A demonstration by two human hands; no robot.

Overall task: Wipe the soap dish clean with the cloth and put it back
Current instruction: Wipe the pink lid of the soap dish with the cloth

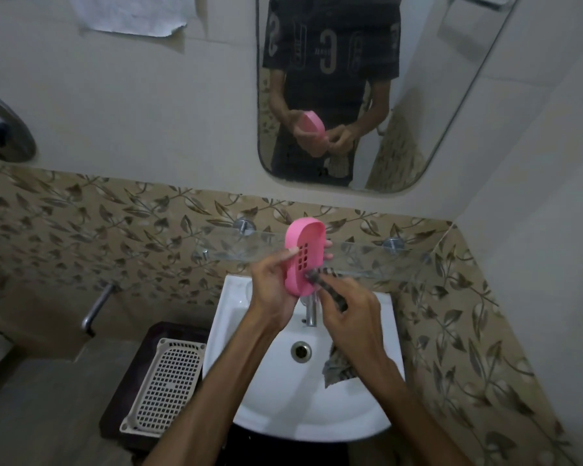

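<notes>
A pink oval soap dish (303, 253) with a grid of drain holes is held upright over the sink, its hollow side facing me. My left hand (272, 286) grips its left edge and back. My right hand (350, 314) pinches a dark patterned cloth (330, 287) and presses its bunched end against the lower right inside of the dish. The loose tail of the cloth (337, 369) hangs below my right wrist over the basin.
A white wash basin (249, 391) with a chrome tap (311, 311) and drain lies below. A glass shelf (367, 257) runs along the leaf-patterned tiles behind the dish. A mirror (451, 79) hangs above. A white perforated tray (169, 378) sits left of the basin.
</notes>
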